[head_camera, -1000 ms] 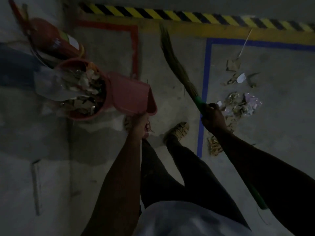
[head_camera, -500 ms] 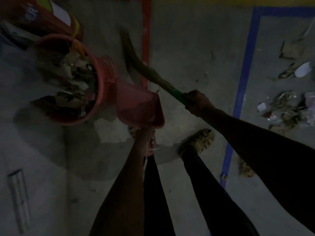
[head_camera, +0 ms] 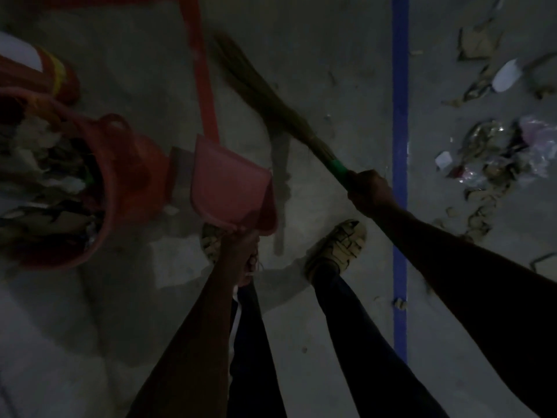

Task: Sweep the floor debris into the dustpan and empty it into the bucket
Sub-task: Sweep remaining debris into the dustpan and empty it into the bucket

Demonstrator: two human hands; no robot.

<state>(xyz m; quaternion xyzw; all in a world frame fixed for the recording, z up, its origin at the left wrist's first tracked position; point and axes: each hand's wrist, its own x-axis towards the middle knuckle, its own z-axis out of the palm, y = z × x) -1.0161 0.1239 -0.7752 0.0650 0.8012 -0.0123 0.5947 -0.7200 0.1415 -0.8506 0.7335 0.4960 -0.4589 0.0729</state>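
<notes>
The light is dim and the view looks straight down past the person's legs at a grey concrete floor (head_camera: 331, 70).

The dustpan (head_camera: 226, 188) is pink plastic, a shallow scoop with a raised back wall along its near right edge. It is held off the floor, tipped with its open lip toward the left, just beside the bucket (head_camera: 120, 182). The left hand (head_camera: 241, 245) grips its handle at the near end, fingers curled round it; the handle itself is mostly hidden by the hand. What lies in the pan, if anything, cannot be told in this light.

The bucket is orange-red with a loop handle at its rim, standing at the left. It is piled high with scraps of paper, card and wrappers. Beyond it, at the far left edge, lies part of a red cylinder (head_camera: 39, 70) with a yellow band and a white label.

The right hand (head_camera: 370, 191) clamps the broom (head_camera: 271, 98) by its green collar, fingers wrapped tight. The straw-coloured bristle head slants away to the far left, blurred, its tip near a red line (head_camera: 205, 86) painted on the floor.

A blue line (head_camera: 400, 146) runs near to far at the right. Past it lies the debris (head_camera: 497, 158): crumpled plastic, foil, torn card and a white scrap, loosely scattered. Two pale shoes show, the right one (head_camera: 340, 242) between the hands, the left one mostly hidden under the dustpan.
</notes>
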